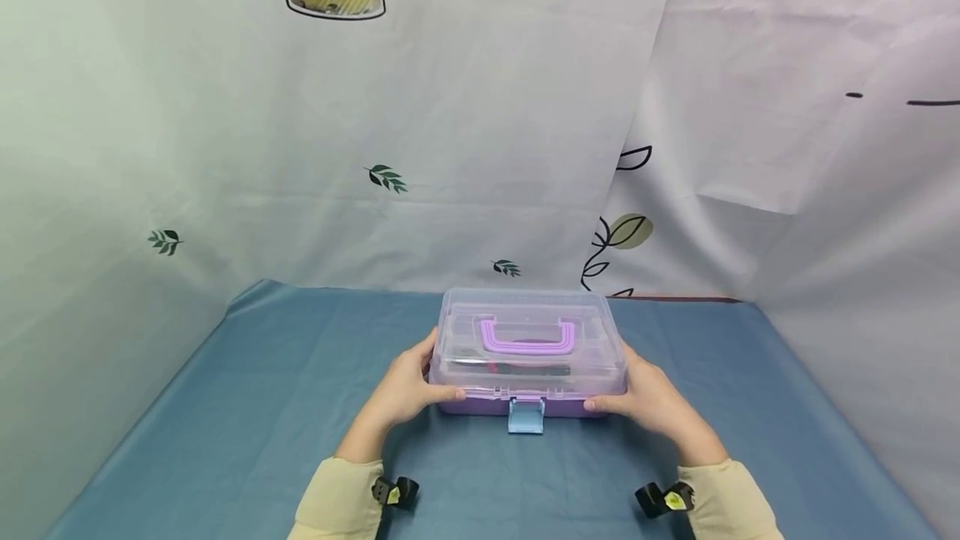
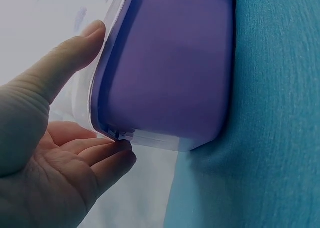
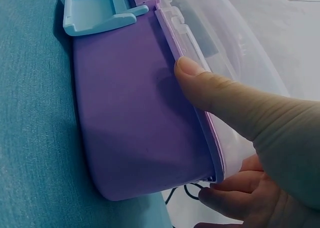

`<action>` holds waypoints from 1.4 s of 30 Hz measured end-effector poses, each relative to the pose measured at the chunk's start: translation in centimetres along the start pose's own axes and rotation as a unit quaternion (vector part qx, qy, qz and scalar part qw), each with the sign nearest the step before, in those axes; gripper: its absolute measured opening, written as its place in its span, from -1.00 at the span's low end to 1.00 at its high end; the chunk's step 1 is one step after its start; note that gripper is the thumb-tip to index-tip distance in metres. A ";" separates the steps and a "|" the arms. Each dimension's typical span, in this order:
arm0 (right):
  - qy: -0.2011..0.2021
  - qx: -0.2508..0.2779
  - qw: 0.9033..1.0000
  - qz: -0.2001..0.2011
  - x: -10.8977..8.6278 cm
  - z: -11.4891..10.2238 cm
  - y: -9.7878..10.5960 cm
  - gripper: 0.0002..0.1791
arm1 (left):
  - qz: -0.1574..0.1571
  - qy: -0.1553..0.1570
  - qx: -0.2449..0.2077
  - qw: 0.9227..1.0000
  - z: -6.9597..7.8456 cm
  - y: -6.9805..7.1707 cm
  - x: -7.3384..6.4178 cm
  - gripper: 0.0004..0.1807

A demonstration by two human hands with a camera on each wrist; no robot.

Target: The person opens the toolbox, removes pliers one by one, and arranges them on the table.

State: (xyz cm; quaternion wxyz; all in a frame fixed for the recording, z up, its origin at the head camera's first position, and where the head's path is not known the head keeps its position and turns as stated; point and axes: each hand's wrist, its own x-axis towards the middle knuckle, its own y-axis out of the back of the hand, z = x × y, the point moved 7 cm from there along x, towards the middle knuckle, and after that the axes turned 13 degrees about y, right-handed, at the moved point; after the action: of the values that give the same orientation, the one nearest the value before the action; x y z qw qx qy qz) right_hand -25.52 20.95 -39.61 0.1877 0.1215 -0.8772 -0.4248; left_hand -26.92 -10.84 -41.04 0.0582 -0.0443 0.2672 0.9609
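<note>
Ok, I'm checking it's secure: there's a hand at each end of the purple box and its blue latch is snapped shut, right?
The blue latch isn't shut: the right wrist view shows it swung open, off the lid. The rest stands.

Room for passage lies on the blue tablecloth (image 1: 225,407) outside either pale sleeve (image 1: 337,498) and along the strip before the purple storage box (image 1: 480,407), which a black camera (image 1: 406,492) at each wrist narrows. Obstructions comprise left hand (image 1: 405,383) and right hand (image 1: 654,390) at the box's two ends, light-blue latch (image 1: 527,417) projecting at front centre, and purple handle (image 1: 528,347) atop the translucent lid (image 1: 528,307). White printed fabric backdrop (image 1: 480,107) bounds rear and sides; the box hides the gap behind.
</note>
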 end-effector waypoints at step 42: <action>0.064 0.016 0.975 0.212 -0.3 -0.7 2.5 -0.19 | 0.108 -0.066 -0.090 0.988 0.9 1.8 -0.6 -0.26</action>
State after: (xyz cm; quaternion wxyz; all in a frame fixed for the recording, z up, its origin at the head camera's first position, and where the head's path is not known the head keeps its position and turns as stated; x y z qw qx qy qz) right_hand -25.03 22.07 -37.31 0.3272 -0.0372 -0.8758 -0.3529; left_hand -26.59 -11.96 -39.25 -0.0327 0.0438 0.1787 0.9824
